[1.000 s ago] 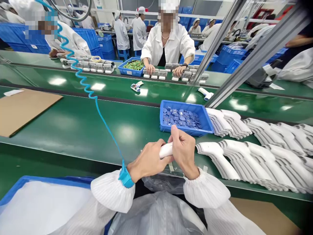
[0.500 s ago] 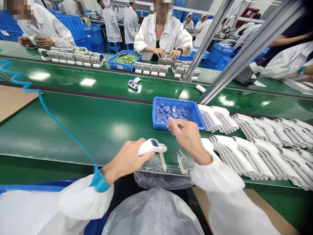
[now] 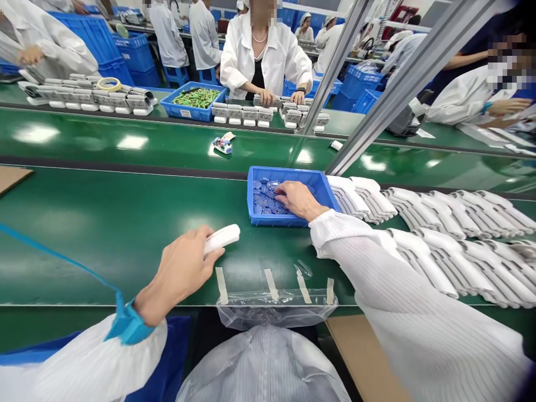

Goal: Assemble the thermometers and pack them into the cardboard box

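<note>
My left hand is closed around a white plastic housing, whose rounded end sticks out to the right above the green bench. Over at the blue bin, my right hand reaches inside with bent fingers touching a heap of small round blue circuit boards. Whatever lies between those fingertips is hidden. A light-blue wrist strap with a coiled cord circles my left wrist.
Rows of nested white housings fill the bench's right side. A clear plastic bag is taped to the front edge. A metal post slants behind the bin. Across the belt, a co-worker handles parts beside a bin of green pieces.
My right hand has moved from above the bin's front edge down into the boards. My left hand has shifted left and turned the white housing, so its dark window no longer shows.
</note>
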